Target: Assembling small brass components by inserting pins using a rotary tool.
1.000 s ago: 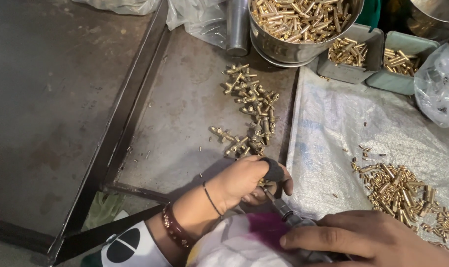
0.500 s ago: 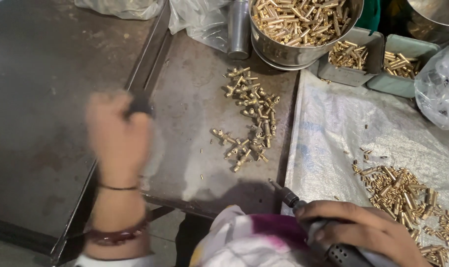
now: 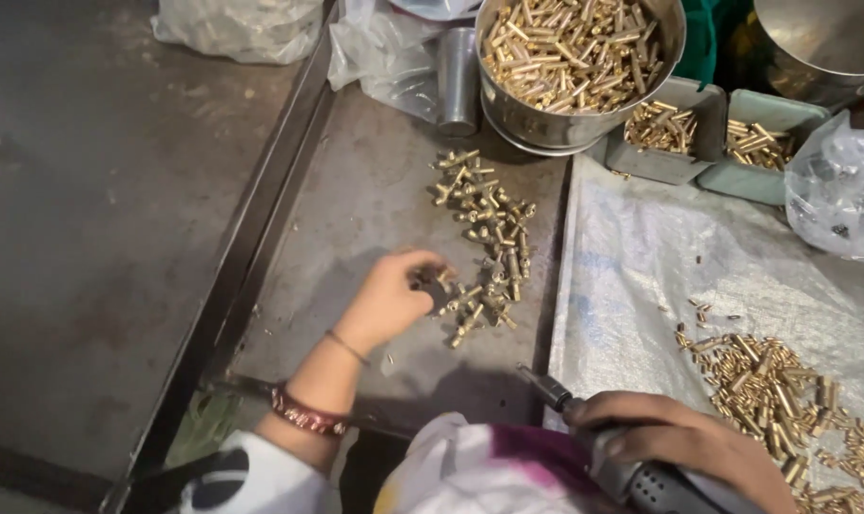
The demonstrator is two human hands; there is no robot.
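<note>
Behind the brass pile (image 3: 484,243), where the left hand (image 3: 389,300) pinches one piece, the steel bowl (image 3: 575,124) brims with fittings.

Scattered fittings (image 3: 484,243) mid-bench, left hand (image 3: 389,300) at their near-left edge. Steel bowl (image 3: 575,71) of parts behind them, cup (image 3: 458,81) just left of bowl. Two small trays (image 3: 717,133) right of bowl. Woven sheet (image 3: 698,266) to the right, second pile (image 3: 784,400) on it. Right hand (image 3: 684,443) near edge, on power driver (image 3: 594,428).
</note>
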